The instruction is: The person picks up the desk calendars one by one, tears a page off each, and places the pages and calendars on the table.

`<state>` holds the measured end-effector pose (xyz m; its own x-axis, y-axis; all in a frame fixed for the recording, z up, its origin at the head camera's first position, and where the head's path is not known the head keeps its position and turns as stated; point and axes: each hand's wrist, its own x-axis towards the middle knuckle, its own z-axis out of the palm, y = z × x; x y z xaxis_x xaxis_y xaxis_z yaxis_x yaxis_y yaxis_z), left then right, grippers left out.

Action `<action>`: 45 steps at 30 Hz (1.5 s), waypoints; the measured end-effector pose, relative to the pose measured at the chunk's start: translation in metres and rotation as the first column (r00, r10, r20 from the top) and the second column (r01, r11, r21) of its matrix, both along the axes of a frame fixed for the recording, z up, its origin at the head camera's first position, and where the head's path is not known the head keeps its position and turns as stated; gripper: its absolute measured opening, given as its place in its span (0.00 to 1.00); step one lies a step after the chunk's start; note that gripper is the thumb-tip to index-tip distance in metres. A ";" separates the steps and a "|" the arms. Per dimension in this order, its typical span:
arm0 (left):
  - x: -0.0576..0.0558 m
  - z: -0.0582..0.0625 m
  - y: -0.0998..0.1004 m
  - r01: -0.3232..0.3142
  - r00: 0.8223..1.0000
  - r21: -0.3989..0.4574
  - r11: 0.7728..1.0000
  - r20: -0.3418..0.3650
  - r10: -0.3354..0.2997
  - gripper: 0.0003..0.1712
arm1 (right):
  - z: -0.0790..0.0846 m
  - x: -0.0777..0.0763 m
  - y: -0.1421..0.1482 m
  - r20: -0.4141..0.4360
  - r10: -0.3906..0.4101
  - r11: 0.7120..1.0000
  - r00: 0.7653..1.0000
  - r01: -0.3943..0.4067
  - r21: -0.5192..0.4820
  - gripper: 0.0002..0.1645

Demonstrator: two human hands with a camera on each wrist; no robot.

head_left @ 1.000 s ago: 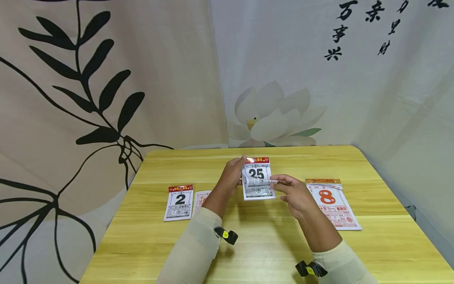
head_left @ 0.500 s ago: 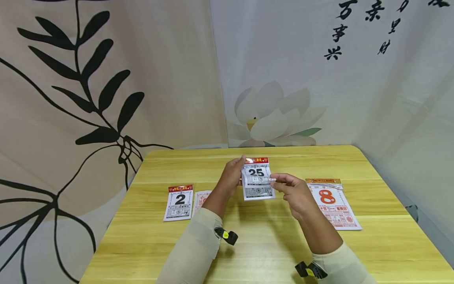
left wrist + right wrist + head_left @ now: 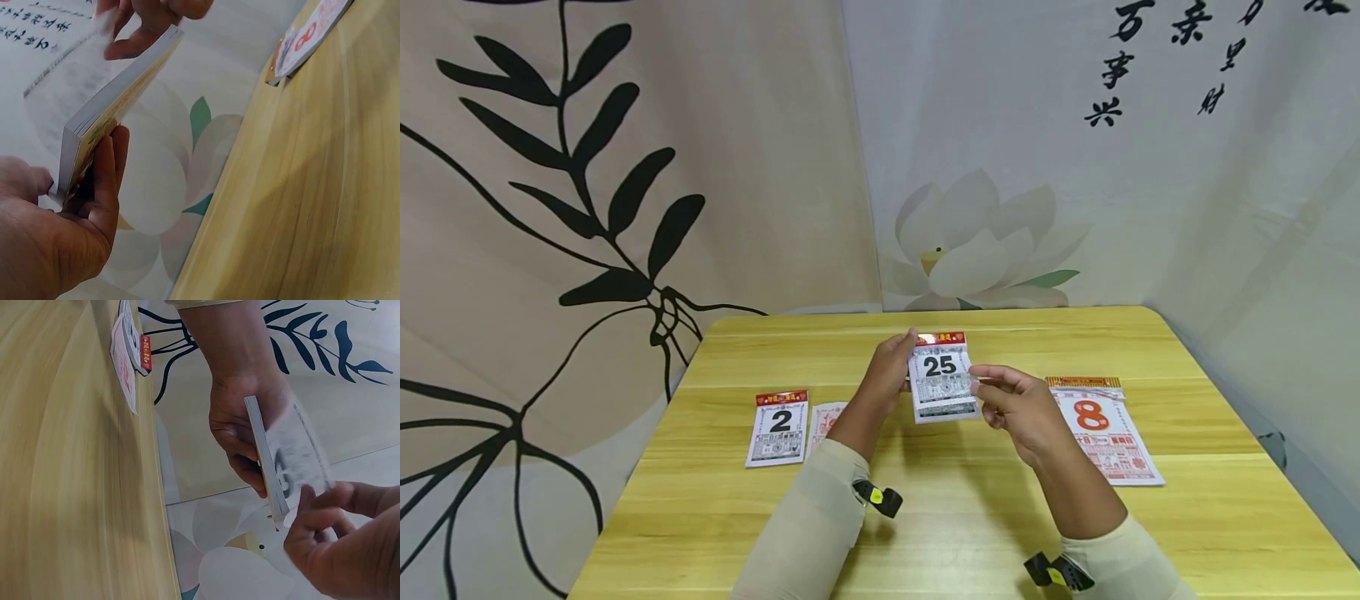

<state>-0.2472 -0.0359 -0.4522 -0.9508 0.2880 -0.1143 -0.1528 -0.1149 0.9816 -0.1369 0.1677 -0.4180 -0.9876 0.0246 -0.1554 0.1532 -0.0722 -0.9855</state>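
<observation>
A small tear-off calendar [image 3: 942, 390] with a red header and a black 25 is held above the table in my left hand [image 3: 889, 367]. The left thumb lies along its front edge, and the fingers are behind its yellowish back, as the left wrist view shows. At its right side my right hand [image 3: 1021, 412] pinches the edge of a page between thumb and finger. That page [image 3: 297, 447] is lifted off the thick block and looks blurred in both wrist views.
On the table [image 3: 955, 517], a similar calendar [image 3: 779, 429] showing 2 lies at the left, beside a red-printed sheet [image 3: 826, 419] partly behind the left forearm. A larger calendar [image 3: 1105, 437] with a red 8 lies at the right. A printed curtain [image 3: 760, 167] hangs behind.
The bent page across the calendar's front has shifted, and the 25 now shows whole and flatter. My right hand stays near the right edge; the left hand has hardly moved.
</observation>
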 end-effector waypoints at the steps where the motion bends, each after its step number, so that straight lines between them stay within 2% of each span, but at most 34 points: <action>1: 0.000 0.000 0.000 -0.002 1.000 -0.004 1.000 -0.002 0.002 0.32 | 0.000 0.000 0.000 0.001 0.012 1.000 1.000 -0.012 -0.008 0.21; 11: -0.001 0.000 0.000 -0.029 1.000 -0.004 1.000 0.007 0.029 0.32 | 0.002 0.005 -0.002 0.033 0.118 0.993 0.992 -0.118 0.017 0.32; 18: -0.002 0.000 0.002 -0.054 0.998 -0.004 0.999 0.012 0.054 0.32 | 0.005 0.008 -0.005 0.030 0.189 0.980 0.982 -0.190 0.066 0.32; 23: -0.001 0.000 0.003 -0.044 0.999 -0.013 0.999 -0.002 0.044 0.32 | 0.003 0.009 -0.010 0.011 0.208 0.975 0.978 -0.208 0.082 0.32; 29: -0.001 0.001 0.004 -0.042 0.999 -0.022 0.999 -0.009 0.042 0.31 | 0.001 0.011 -0.021 -0.049 0.171 0.978 0.984 -0.164 0.130 0.33; 34: 0.001 0.002 0.004 -0.044 0.999 -0.038 0.998 -0.007 0.044 0.32 | -0.002 0.012 -0.030 -0.061 0.135 0.982 0.989 -0.125 0.143 0.33; 45: 0.003 0.004 0.006 -0.025 1.000 -0.042 0.999 0.000 0.025 0.32 | -0.011 0.011 -0.047 -0.082 0.005 0.995 0.997 0.003 0.101 0.26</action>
<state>-0.2441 -0.0295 -0.4477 -0.9576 0.2589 -0.1262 -0.1508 -0.0774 0.9855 -0.1257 0.1208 -0.4289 -0.9969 0.0349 -0.0702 0.0712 0.0282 -0.9971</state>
